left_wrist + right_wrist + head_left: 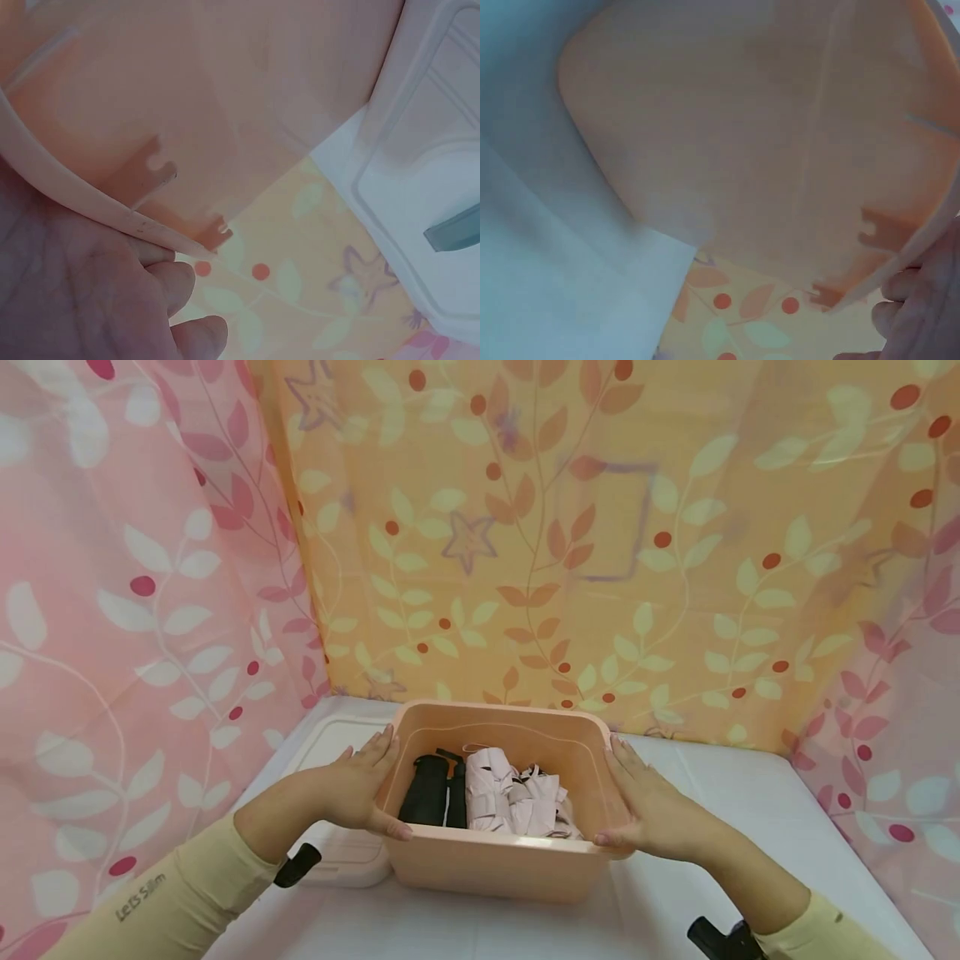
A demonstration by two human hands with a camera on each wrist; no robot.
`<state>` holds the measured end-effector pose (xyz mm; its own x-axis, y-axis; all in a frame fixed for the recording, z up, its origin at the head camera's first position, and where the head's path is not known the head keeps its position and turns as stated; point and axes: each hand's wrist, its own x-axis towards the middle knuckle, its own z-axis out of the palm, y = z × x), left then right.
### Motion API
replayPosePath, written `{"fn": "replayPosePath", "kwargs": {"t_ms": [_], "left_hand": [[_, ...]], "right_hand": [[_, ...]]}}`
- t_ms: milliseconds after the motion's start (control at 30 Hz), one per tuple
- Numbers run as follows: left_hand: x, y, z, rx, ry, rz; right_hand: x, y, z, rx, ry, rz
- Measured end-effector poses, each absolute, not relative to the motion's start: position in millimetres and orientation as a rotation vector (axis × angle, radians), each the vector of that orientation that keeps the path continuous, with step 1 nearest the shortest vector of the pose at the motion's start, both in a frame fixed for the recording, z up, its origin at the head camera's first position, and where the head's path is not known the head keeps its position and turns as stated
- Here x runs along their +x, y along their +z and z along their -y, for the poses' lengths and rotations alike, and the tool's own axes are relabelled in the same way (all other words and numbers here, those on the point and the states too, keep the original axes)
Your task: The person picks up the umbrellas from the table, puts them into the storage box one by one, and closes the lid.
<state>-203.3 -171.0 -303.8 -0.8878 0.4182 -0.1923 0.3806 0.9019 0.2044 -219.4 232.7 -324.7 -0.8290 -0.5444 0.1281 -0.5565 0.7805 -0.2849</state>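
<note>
A peach plastic storage box stands between both hands on the white surface. My left hand lies along its left rim, fingers extended, thumb at the front corner. At the right rim my right hand mirrors it, with straight fingers along the side and the thumb on the front edge. Inside, on the left, are a black rolled bundle and a slimmer black piece. Beside them sit a pale pink folded umbrella and a looser pale pink folded bundle. The box's bottom is mostly hidden.
A white lid lies flat to the left, partly behind the left arm; a grey-green strip shows on it. White cloth covers the surface. Leaf-patterned curtains close off the back and both sides.
</note>
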Motion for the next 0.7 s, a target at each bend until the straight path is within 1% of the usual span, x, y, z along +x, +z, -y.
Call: {"fn": "replayPosePath", "kwargs": {"t_ms": [233, 700], "left_hand": [[-202.5, -306.1, 172.5, 0.626, 0.250, -2.847], [-200.1, -315.7, 174.5, 0.636, 0.287, -2.913]], "right_hand": [[-212.7, -330.8, -227.6, 0.855, 0.545, 2.981], [-206.0, -328.1, -224.1, 0.781, 0.447, 2.991]]}}
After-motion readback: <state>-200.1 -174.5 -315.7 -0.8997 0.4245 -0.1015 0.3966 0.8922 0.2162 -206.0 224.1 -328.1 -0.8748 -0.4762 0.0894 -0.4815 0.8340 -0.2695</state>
